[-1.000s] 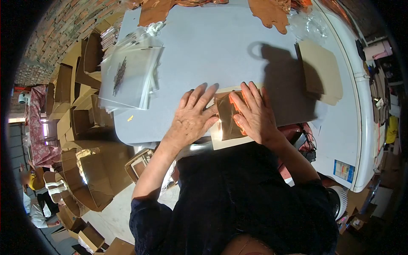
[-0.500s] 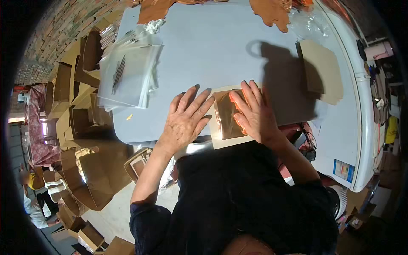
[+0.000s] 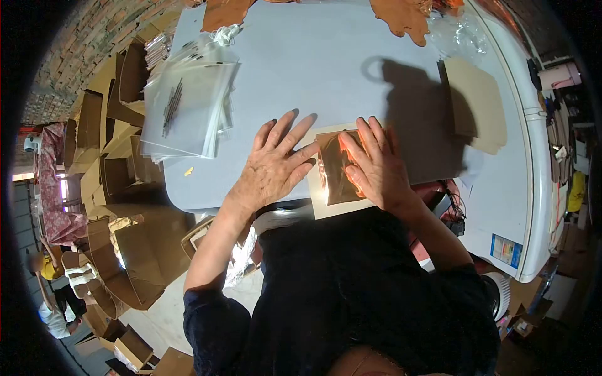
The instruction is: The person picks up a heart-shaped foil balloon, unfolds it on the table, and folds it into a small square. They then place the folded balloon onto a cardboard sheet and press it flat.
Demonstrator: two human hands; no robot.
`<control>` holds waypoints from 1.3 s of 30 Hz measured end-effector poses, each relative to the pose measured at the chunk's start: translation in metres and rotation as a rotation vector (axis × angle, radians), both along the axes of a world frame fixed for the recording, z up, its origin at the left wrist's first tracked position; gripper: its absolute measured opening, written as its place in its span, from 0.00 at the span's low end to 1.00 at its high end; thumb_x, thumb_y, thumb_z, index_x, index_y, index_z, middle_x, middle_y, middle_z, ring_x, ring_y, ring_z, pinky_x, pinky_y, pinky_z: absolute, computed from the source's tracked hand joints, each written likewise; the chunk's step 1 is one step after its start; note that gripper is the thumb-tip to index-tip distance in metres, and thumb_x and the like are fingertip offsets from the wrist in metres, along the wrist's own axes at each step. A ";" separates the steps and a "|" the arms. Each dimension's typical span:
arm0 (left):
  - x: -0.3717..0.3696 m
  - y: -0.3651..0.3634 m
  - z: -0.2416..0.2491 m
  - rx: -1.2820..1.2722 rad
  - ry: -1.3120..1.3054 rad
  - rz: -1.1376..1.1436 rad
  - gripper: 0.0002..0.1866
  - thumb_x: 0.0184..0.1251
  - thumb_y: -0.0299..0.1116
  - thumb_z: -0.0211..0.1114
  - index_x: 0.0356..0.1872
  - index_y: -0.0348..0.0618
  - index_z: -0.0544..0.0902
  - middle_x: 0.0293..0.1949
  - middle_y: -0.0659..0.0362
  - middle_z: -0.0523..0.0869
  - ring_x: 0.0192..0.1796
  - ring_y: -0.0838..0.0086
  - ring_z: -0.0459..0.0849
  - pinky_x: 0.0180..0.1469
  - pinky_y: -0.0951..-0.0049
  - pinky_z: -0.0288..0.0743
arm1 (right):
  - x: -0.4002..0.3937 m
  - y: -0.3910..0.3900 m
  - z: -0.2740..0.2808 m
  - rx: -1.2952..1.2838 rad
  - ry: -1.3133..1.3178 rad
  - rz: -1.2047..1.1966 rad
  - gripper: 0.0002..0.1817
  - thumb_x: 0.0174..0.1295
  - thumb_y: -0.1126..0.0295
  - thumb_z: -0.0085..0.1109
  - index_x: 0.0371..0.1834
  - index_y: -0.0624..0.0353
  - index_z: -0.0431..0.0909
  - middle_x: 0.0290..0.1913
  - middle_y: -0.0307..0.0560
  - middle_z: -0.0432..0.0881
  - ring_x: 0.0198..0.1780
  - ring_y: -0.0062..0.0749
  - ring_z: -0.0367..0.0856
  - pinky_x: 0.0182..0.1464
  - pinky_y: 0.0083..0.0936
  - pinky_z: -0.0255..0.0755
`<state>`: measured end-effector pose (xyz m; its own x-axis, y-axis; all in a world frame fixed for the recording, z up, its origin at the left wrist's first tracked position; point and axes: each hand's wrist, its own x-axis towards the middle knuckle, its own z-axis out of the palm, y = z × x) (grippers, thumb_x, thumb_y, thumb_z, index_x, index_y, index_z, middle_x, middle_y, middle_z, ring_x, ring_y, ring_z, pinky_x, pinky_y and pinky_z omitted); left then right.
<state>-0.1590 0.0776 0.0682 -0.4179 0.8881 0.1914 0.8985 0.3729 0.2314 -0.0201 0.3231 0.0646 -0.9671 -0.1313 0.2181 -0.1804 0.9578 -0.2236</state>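
A shiny copper-coloured foil sheet [image 3: 333, 178] lies on a cream card [image 3: 320, 203] at the table's near edge. My right hand [image 3: 378, 169] rests spread over the right part of the foil, hiding some of it. Fingers apart, my left hand [image 3: 276, 160] is beside the card, its index fingertip right at the foil's left edge and its thumb at the card's margin. Neither hand grips anything.
Clear plastic sleeves [image 3: 188, 106] are stacked at the table's left. Brown cards [image 3: 480, 106] lie at the right, partly shadowed. Orange-brown foil pieces [image 3: 401, 19] are at the far edge. Cardboard boxes [image 3: 147, 263] stand on the floor at left, where another person [image 3: 53, 269] is visible.
My left hand has shifted slightly left and its fingers have spread wider. My right hand stays on the foil almost unmoved.
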 end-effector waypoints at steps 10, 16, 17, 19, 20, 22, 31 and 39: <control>0.000 0.015 -0.005 0.196 -0.167 -0.014 0.21 0.81 0.52 0.61 0.50 0.48 0.94 0.84 0.57 0.65 0.87 0.52 0.54 0.84 0.44 0.48 | 0.000 0.001 -0.002 0.018 -0.005 -0.007 0.35 0.72 0.56 0.65 0.81 0.54 0.70 0.81 0.64 0.63 0.84 0.58 0.55 0.83 0.64 0.48; 0.022 0.039 -0.017 0.338 -0.365 0.343 0.18 0.79 0.51 0.65 0.46 0.52 0.98 0.78 0.54 0.74 0.85 0.46 0.56 0.83 0.43 0.46 | 0.000 0.000 0.000 -0.011 -0.011 0.001 0.32 0.76 0.58 0.56 0.80 0.57 0.71 0.82 0.65 0.61 0.85 0.59 0.54 0.83 0.61 0.46; 0.026 0.044 -0.017 0.365 -0.362 0.387 0.17 0.78 0.50 0.67 0.46 0.52 0.98 0.77 0.53 0.76 0.84 0.46 0.57 0.83 0.43 0.46 | 0.000 0.000 0.000 -0.014 -0.012 0.001 0.32 0.76 0.58 0.56 0.81 0.57 0.71 0.82 0.65 0.61 0.85 0.59 0.54 0.83 0.62 0.46; 0.034 0.052 -0.018 0.418 -0.355 0.476 0.14 0.75 0.47 0.72 0.45 0.53 0.98 0.74 0.52 0.79 0.83 0.45 0.60 0.83 0.42 0.47 | -0.001 0.000 -0.002 -0.009 -0.005 -0.010 0.34 0.72 0.58 0.65 0.80 0.55 0.71 0.81 0.63 0.62 0.84 0.58 0.54 0.83 0.62 0.49; 0.036 0.056 -0.020 0.442 -0.325 0.504 0.10 0.70 0.43 0.75 0.45 0.54 0.98 0.73 0.51 0.79 0.82 0.44 0.62 0.82 0.43 0.48 | -0.001 0.000 -0.004 -0.007 -0.003 -0.015 0.36 0.70 0.58 0.69 0.80 0.53 0.71 0.81 0.63 0.63 0.84 0.57 0.54 0.83 0.62 0.50; 0.040 0.060 -0.017 0.460 -0.324 0.540 0.10 0.70 0.40 0.74 0.43 0.50 0.97 0.72 0.50 0.79 0.82 0.44 0.63 0.82 0.43 0.50 | -0.001 0.000 -0.005 -0.003 -0.002 -0.012 0.36 0.69 0.58 0.69 0.80 0.52 0.72 0.81 0.63 0.63 0.85 0.56 0.54 0.83 0.63 0.49; 0.039 0.067 -0.025 0.435 -0.145 0.558 0.08 0.72 0.31 0.69 0.38 0.35 0.86 0.71 0.46 0.78 0.80 0.44 0.65 0.79 0.42 0.56 | 0.000 -0.002 -0.002 -0.007 -0.014 -0.051 0.35 0.69 0.56 0.68 0.80 0.46 0.73 0.82 0.59 0.65 0.84 0.56 0.56 0.83 0.62 0.49; 0.040 0.073 -0.026 0.361 0.024 0.487 0.14 0.68 0.29 0.70 0.50 0.34 0.81 0.67 0.44 0.78 0.77 0.43 0.69 0.75 0.40 0.61 | -0.001 0.000 -0.005 0.014 0.013 -0.046 0.34 0.70 0.53 0.67 0.79 0.45 0.74 0.81 0.59 0.66 0.83 0.56 0.58 0.82 0.63 0.50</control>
